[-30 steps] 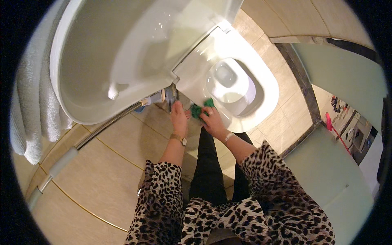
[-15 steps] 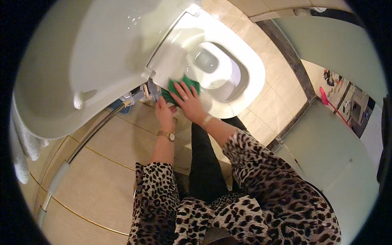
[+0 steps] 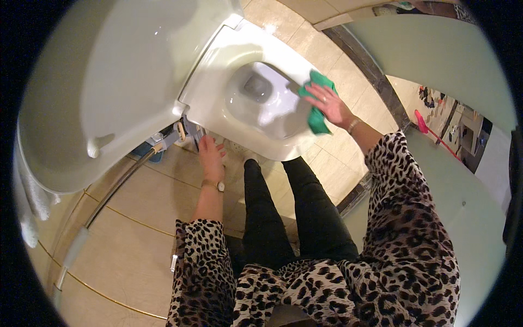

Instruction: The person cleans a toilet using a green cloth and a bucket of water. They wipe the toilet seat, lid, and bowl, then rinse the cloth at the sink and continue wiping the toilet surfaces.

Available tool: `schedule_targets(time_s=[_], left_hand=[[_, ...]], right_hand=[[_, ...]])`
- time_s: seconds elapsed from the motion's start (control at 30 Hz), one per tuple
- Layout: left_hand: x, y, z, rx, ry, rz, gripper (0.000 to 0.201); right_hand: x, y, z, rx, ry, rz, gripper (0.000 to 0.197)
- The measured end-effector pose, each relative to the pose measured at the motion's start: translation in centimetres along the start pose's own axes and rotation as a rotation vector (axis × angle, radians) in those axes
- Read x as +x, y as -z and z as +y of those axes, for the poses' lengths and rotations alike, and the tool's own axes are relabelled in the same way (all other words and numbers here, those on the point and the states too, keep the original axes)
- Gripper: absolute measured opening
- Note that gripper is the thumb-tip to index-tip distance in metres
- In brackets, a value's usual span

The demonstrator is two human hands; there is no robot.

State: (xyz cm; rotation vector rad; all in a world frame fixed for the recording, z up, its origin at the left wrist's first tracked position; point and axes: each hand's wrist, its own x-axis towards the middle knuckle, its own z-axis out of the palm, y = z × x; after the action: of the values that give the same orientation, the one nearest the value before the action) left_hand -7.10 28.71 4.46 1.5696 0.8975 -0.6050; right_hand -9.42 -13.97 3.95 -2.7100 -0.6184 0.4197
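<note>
My right hand (image 3: 331, 108) holds a green cloth (image 3: 319, 121) against the outer front rim of the white toilet seat (image 3: 239, 126). The cloth hangs partly over the edge, and the fingers lie on top of it. Beside the toilet's near left side is my left hand (image 3: 211, 159), fingers apart and nothing seen in them. Its fingertips are close to a grey panel (image 3: 192, 132) by the seat hinge; I cannot tell whether they touch it. Inside the seat, the bowl (image 3: 272, 106) is open to view. The lid (image 3: 139, 71) stands raised at the left.
A metal rail (image 3: 122, 182) with a grey sleeve runs along the tiled wall at the left. White towels (image 3: 34, 191) hang at the far left. Frosted glass panels (image 3: 430, 65) with a dark sill stand at the right, past a pink-headed, red-handled tool (image 3: 420, 121).
My right hand has carried the green cloth from the seat's rear left corner, near the hinge, across to its front right rim. My left hand has shifted slightly and is now apart from the cloth.
</note>
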Motion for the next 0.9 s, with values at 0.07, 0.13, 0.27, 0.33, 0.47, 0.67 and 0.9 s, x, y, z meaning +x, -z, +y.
schedule_targets(time_s=[0.07,0.13,0.27,0.33,0.47,0.67,0.9], left_hand=[[0.1,-0.1,0.3,0.019,-0.007,0.004,0.046],[-0.6,-1.1,1.0,0.019,-0.020,-0.001,0.044],[-0.5,-1.1,0.8,-0.010,-0.039,0.000,0.046],[-0.5,-1.5,1.0,-0.029,-0.003,0.006,0.050],[-1.0,-1.4,2.8,-0.063,-0.065,0.068,0.047],[-1.7,-0.6,6.4,-0.377,-0.317,0.251,0.042],[-6.3,-2.4,17.2,-0.339,-0.641,0.453,0.030]], right_hand=[[6.4,0.0,-2.0,0.065,-0.218,0.222,0.071],[13.4,-0.9,-4.0,0.108,-0.402,0.460,0.071],[24.1,-1.7,-11.2,0.052,-0.321,0.544,0.066],[24.8,-1.6,-12.0,0.081,-0.079,0.459,0.067],[23.2,1.1,-7.3,-0.052,0.158,0.250,0.072],[12.1,-2.3,-2.7,0.142,-0.482,0.368,0.069],[22.3,-5.6,0.4,0.441,-1.123,0.890,0.060]])
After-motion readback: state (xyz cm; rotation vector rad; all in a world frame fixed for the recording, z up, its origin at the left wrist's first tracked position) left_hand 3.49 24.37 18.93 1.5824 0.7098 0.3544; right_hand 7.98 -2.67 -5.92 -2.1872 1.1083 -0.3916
